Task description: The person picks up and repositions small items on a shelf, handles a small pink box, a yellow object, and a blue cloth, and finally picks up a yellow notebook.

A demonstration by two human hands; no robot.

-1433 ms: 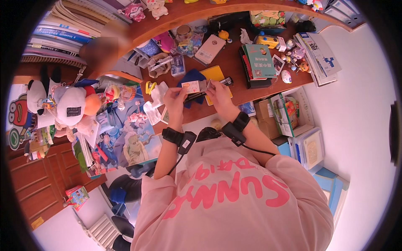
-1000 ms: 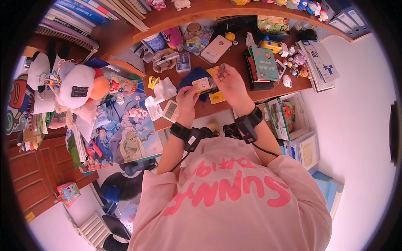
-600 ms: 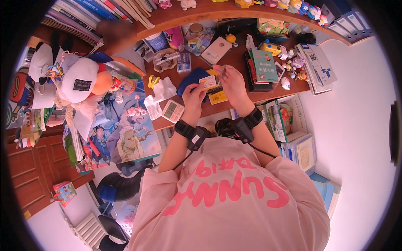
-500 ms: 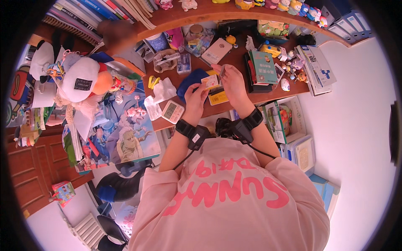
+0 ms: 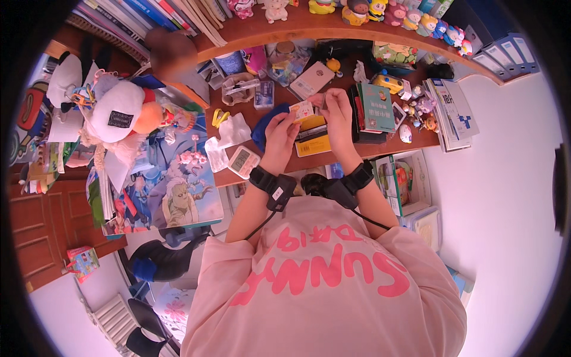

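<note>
Clearly, a brown wooden tabletop (image 5: pixel 303 162) spans the scene below 2 bare hands. The right hand (image 5: pixel 338 116) is raised on the card's right, its fingers drawn nearly together at the tips; whether they grip anything is too small to make out. The left hand (image 5: pixel 278 140) sits lower and nearer the body, thumb and fingers pinched on the card's lower left edge. Below and between them lies a flat yellow-and-black rectangular item (image 5: pixel 313 144); a white digital timer (image 5: pixel 244 162) rests left of the left wrist. Smallest, the thin white rectangular card with an orange print (image 5: pixel 302 110) is held above the tabletop, between both sets of fingers, its long axis running roughly sideways, rising rightward. The left hand is nearer, touching it.
</note>
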